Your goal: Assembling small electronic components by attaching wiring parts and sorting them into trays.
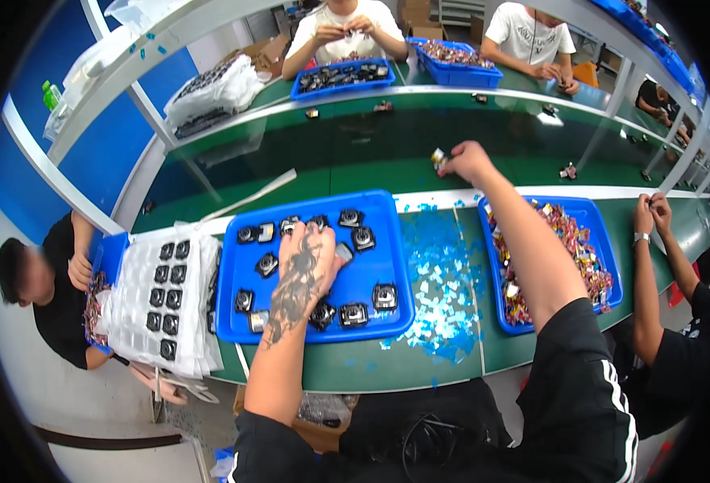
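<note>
from the view's centre, the right hand at two o'clock pinched a small yellow-and-white part over the glossy dark green belt. at nine, the left hand reached palm down into a smooth blue plastic tray of squarish black modules with rounded centres; whether its hidden fingertips gripped anything, i could not tell. flaky blue film scraps littered the bench at four; at three, a blue bin held jumbled, shiny reddish parts.
</note>
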{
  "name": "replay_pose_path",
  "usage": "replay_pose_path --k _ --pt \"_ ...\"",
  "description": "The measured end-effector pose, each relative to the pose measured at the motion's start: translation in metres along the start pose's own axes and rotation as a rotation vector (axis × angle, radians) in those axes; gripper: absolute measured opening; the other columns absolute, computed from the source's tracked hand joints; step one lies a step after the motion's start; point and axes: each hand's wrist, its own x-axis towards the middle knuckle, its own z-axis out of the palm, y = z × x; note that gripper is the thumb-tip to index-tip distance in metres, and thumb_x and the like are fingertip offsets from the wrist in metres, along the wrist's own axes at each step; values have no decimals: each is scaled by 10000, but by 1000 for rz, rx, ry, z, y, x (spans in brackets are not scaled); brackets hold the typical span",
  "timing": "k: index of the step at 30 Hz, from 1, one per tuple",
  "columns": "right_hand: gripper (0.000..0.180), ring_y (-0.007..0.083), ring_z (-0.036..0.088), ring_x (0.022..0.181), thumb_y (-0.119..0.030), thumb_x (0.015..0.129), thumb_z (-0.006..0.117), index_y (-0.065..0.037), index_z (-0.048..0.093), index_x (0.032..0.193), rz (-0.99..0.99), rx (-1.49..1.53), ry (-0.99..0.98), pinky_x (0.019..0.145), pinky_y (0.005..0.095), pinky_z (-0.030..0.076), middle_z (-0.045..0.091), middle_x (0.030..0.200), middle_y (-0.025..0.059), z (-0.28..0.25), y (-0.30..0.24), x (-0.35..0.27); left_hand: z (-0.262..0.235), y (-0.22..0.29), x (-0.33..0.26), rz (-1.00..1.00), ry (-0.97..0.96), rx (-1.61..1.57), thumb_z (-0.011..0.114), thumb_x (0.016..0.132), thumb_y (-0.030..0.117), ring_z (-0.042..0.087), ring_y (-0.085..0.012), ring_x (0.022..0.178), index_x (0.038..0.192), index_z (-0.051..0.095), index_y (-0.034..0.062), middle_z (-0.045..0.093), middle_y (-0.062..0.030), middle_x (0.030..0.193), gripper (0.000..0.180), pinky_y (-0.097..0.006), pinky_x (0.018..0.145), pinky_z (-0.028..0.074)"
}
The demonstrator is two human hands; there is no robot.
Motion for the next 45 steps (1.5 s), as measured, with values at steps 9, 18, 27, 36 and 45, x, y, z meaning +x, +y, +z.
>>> replay_pose_path --k 9,18,27,36,45 --pt "355 163 648 830 -258 860 702 -6 626 1098 -324 197 -277 729 313 532 667 928 83 -34 -63 -97 -27 57 24 -260 -106 -1447 634 848 -1 598 -96 749 908 560 32 607 -20 814 100 -222 554 485" --pt "148 93 638 717 -108 908 653 32 621 947 -41 822 -550 647 233 535 668 811 61 -49 -68 -240 -14 94 6 -355 -199 -1984 645 916 130 635 -103 804 1057 636 -28 672 -71 958 212 -212 678 518" --pt "225 335 638 749 -257 771 726 -40 673 805 -185 -717 -96 671 423 504 657 784 145 -173 3 -196 -20 99 3 -471 -316 -2097 540 972 141 688 -243 826 1233 513 -10 656 -194 1063 303 -287 681 573" --pt "100 43 525 662 -84 842 692 9 656 833 -221 90 126 588 208 420 619 725 -15 -191 21 -220 -17 101 2 -160 -331 -1876 568 926 76 615 -161 967 1207 574 38 595 -80 1175 284 -277 768 509" --pt "55 50 579 725 -31 875 661 23 647 879 -162 457 61 666 186 452 645 801 4 -152 0 -250 -10 106 -5 -44 -175 -1663 652 882 111 585 -152 951 1047 690 47 562 -98 1127 181 -273 775 509"
